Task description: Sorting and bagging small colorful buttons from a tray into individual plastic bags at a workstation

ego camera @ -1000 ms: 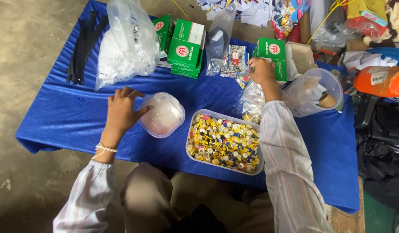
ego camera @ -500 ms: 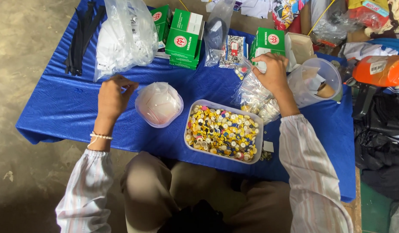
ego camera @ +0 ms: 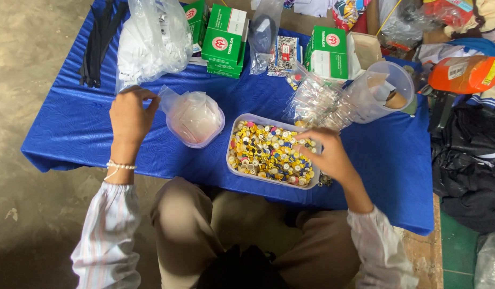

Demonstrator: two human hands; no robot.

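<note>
Your left hand (ego camera: pixel 130 115) hovers over the blue-covered counter (ego camera: pixel 70 128), fingers drawn together; they appear to pinch the edge of a small clear plastic bag (ego camera: pixel 170 99) at the rim of the round clear plastic tub (ego camera: pixel 195 120), which keeps the next bag ready to lift. Your right hand (ego camera: pixel 328 156) rests over the right end of the rectangular clear plastic tray (ego camera: pixel 232 140) filled with small yellow, white and blue caps (ego camera: pixel 266 155). Its fingers curl down toward the caps; whether they grip one cannot be determined. The tray sits directly in front of you, within reach of both hands. A pile of filled clear packets (ego camera: pixel 317 101) lies just behind the tray, beside a clear plastic jug (ego camera: pixel 384 91). Green cardboard boxes (ego camera: pixel 223 35) stand at the far edge.
</note>
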